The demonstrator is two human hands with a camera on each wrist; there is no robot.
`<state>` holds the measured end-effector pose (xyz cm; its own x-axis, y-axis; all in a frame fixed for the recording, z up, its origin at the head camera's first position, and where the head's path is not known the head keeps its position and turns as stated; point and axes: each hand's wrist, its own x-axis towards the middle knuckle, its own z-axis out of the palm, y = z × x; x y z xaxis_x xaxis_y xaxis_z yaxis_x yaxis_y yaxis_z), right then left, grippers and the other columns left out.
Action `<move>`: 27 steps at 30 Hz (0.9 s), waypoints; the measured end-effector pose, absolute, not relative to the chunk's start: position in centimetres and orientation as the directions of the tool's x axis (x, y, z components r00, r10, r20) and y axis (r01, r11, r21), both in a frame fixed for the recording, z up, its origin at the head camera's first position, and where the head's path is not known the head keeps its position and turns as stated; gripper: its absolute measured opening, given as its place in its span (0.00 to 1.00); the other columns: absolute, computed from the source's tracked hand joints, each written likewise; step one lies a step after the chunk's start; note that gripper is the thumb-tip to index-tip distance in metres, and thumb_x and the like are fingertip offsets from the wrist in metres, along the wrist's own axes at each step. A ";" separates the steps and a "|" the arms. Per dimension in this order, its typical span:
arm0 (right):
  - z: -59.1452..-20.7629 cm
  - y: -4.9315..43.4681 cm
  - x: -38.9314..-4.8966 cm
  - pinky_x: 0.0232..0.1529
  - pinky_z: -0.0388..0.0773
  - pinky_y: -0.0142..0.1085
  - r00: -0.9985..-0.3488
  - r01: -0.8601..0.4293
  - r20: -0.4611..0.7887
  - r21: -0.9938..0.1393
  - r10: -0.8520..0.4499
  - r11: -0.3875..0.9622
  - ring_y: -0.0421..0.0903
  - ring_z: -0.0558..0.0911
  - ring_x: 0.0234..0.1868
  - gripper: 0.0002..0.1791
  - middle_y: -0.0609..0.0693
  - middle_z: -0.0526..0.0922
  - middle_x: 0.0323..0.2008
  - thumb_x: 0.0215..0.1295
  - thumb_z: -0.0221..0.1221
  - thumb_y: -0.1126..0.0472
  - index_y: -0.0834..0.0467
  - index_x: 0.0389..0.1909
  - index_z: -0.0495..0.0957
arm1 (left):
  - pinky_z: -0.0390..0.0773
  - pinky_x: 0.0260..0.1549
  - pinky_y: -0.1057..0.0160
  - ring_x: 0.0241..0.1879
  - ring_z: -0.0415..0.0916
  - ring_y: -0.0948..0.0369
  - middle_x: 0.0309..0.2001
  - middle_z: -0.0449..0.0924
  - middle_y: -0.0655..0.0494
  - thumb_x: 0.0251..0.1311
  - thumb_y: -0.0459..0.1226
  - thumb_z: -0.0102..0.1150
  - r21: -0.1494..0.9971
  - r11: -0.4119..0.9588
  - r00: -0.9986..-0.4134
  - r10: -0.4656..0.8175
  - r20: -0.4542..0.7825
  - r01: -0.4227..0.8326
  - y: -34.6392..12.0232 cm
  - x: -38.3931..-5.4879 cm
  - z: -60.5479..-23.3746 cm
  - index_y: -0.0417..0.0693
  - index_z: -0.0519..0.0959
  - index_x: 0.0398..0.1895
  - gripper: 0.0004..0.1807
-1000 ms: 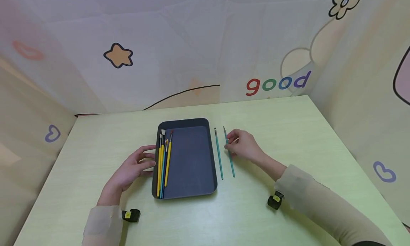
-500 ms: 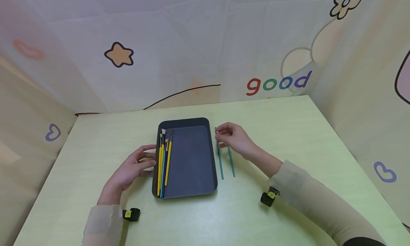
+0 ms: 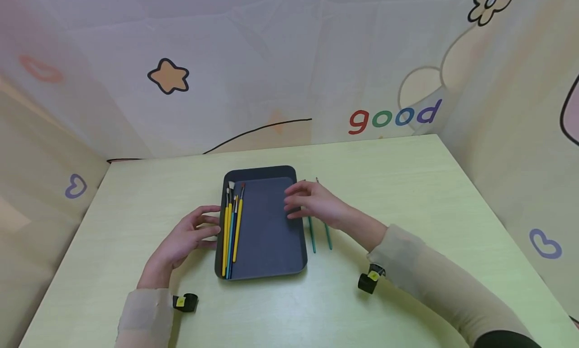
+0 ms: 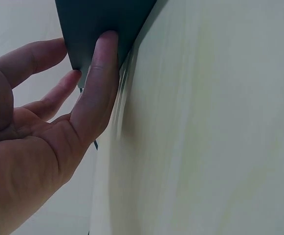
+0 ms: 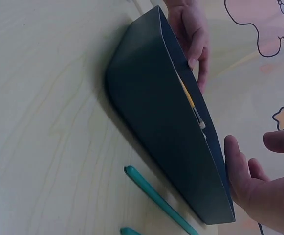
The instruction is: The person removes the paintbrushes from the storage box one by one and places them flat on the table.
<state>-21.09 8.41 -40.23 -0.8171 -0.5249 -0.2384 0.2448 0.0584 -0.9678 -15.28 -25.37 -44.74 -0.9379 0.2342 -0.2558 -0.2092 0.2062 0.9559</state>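
My left hand (image 3: 183,240) touches the left wall of a dark rectangular tray (image 3: 271,232) with its fingertips, and the left wrist view shows these fingers extended against the tray wall (image 4: 90,22). Inside the tray, along its left side, lie several paintbrushes (image 3: 225,237) with yellow, blue and dark handles. My right hand (image 3: 318,202) is over the tray's right rim, holding nothing, its fingers loosely bent and spread. Two teal-handled paintbrushes (image 3: 312,237) lie on the table just right of the tray, their upper parts mostly hidden by that hand.
The pale wooden table (image 3: 271,313) is backed by a printed cloth (image 3: 253,76). Black wrist cameras (image 3: 368,281) hang from both sleeves close above the tabletop.
My right hand has moved left, from beside the right teal paintbrush, across the other one, to the tray's right rim. The left hand and the paintbrushes have stayed put.
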 end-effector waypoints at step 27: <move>-42.6 3.4 -20.0 0.58 0.80 0.45 -0.722 0.342 -0.332 -0.934 -0.607 0.104 0.58 0.80 0.60 0.27 0.68 0.77 0.62 0.78 0.54 0.66 0.74 0.70 0.62 | 0.85 0.47 0.50 0.52 0.78 0.48 0.62 0.69 0.32 0.73 0.32 0.58 0.958 0.206 -0.939 0.242 -0.245 -0.197 -25.5 -15.3 -44.8 0.41 0.61 0.75 0.31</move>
